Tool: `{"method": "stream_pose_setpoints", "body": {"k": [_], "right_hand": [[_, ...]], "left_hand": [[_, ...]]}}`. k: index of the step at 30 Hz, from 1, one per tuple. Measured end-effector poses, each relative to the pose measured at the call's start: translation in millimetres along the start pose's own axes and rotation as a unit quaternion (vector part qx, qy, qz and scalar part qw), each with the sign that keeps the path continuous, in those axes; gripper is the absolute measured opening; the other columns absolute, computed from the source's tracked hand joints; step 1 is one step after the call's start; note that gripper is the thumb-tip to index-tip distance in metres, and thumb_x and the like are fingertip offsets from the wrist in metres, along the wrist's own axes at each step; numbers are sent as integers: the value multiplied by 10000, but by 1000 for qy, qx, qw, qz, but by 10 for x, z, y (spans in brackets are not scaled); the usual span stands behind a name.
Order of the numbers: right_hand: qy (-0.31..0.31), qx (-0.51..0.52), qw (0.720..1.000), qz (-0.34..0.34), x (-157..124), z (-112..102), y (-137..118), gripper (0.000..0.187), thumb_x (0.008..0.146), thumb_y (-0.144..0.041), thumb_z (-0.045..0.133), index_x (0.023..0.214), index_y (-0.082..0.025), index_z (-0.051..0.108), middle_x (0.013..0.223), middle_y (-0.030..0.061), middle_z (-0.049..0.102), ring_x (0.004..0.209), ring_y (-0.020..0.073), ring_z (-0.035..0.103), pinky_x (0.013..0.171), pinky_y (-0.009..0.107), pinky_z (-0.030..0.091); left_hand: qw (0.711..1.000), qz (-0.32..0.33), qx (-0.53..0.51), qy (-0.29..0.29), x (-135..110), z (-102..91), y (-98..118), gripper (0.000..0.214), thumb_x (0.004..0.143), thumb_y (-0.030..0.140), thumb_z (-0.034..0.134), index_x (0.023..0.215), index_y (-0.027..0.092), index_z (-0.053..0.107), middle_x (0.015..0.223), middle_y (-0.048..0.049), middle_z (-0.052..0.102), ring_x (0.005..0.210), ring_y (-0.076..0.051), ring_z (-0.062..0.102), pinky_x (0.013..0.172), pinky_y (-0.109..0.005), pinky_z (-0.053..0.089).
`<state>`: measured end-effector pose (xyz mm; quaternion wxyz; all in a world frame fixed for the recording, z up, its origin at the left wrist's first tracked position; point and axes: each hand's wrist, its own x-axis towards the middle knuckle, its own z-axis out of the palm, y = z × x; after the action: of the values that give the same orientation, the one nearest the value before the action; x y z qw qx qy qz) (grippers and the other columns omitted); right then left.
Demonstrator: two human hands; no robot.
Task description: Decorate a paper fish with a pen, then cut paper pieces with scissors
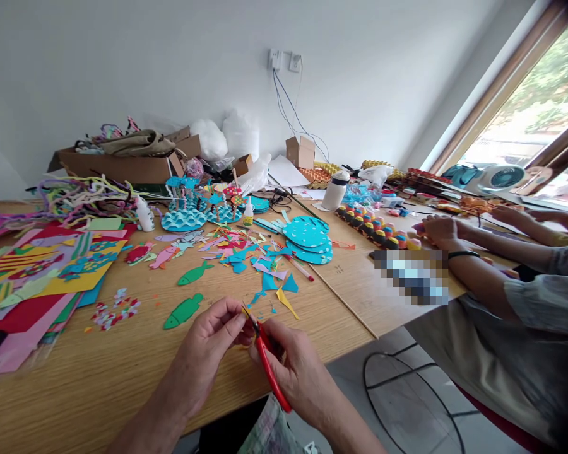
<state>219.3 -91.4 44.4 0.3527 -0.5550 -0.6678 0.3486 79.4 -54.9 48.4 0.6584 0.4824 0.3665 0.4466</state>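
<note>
My right hand [296, 359] is closed around the red handles of a pair of scissors [267, 366], its blades pointing up and away from me. Close against the blades, my left hand [213, 343] pinches a small yellow paper piece [244, 310], mostly hidden by the fingers. Both hands are over the table's front edge. Just beyond my left hand lie two green paper fish [183, 311], one nearer and one farther. Blue paper scraps [268, 282] and a yellow scrap [286, 302] lie beyond the scissors.
Left are coloured paper sheets [97, 268] and a pile of small paper bits [116, 309]. Glue bottles [144, 214], blue discs [307, 232] and a thin wooden stick [343, 299] lie farther out. At right, a co-worker's hands [438, 230] touch a colourful egg-carton strip [378, 228].
</note>
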Motion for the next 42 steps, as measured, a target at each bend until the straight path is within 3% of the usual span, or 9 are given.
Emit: {"method": "stream_pose_setpoints", "body": {"k": [15,26,42], "right_hand": [[7,-26,1000,9,-38,-10,96,241,791,-263,506,587,-180,406,524,-70,304,499,76,257,439,203,204],[-2,-29,999,30,-63,-47,93,295,788,-319,518,568,-184,374,525,-69,292,495,74,253,438,203,207],[-20,-54,998,27,-24,-166,101,241,794,-278,514,598,-186,407,529,-70,350,502,78,293,460,208,224]], "left_hand": [[999,0,51,9,1,-22,6,140,734,312,612,721,174,601,684,-9,612,669,-151,556,668,-286,485],[998,-6,41,41,6,-9,42,177,694,346,647,697,178,591,659,9,591,658,-144,555,631,-264,488],[996,-16,85,31,85,-88,72,146,691,309,623,651,182,564,585,35,560,564,-112,514,555,-220,420]]}}
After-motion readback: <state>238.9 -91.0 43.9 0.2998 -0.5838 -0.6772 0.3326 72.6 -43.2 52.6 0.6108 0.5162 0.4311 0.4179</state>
